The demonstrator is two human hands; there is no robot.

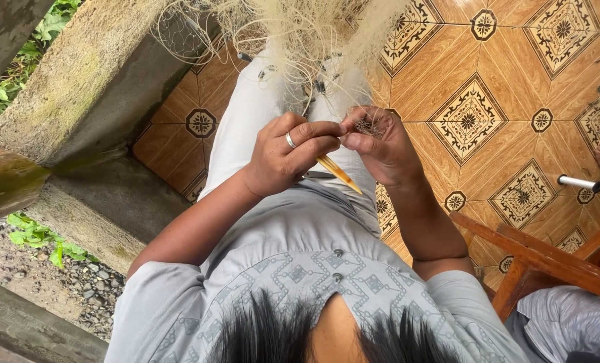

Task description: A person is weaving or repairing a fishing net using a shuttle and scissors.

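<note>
**Needle in one hand, net pinched in the other**

The person sat with the net (293,27) draped over the lap, its pale mesh running up and away from the body toward the top of the view. Both hands met just above the knees, nearly touching at the fingertips.

The left hand (290,158), a ring (290,140) on one finger, was curled nearly closed around a slim yellow needle (339,173). The needle's long axis ran on a slant, from the closed fingers down and back toward the person's body, its pointed end free below the hand and aimed at the shirt (313,249) rather than at the mesh. Whether its other end reached the net could not be told; the fingers hid it.

The right hand (380,144) lay just beside the left and was the one in touch with the net: thumb and fingers closed in a tight pinch on a small dark bunch of mesh (370,124). That bunch sat just beyond the left fingertips, so the pinched mesh lay ahead of the needle hand, close by.

A wooden chair (548,259) stood to the right on the patterned tile floor (474,121).
</note>
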